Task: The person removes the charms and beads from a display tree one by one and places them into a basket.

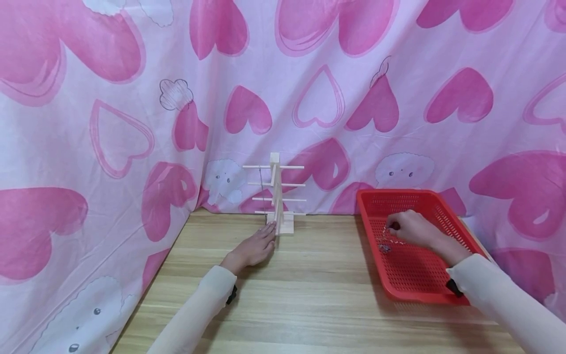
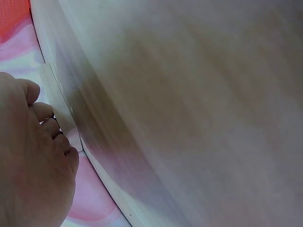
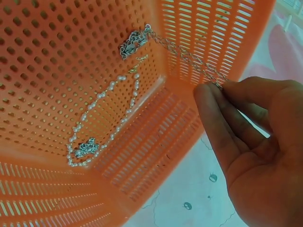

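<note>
Over the basket [image 1: 424, 297], the right hand [image 1: 411, 227] pinches a chain [image 3: 135, 43] whose other end lies bunched inside, so a hasty pull could tighten a knot, while left of the basket the left hand [image 1: 254, 248] rests, loose-fingered, at the rack [image 1: 277, 192].

Our left arm [image 1: 196, 305] reaches from the near left, and our left hand [image 1: 253, 247] rests back side up, fingers [image 1: 267, 230] pointing far. Our right arm [image 1: 508, 300] reaches from the near right, and our right hand [image 1: 414, 228] points left with its fingertips [image 3: 204, 94] pinched together.
</note>
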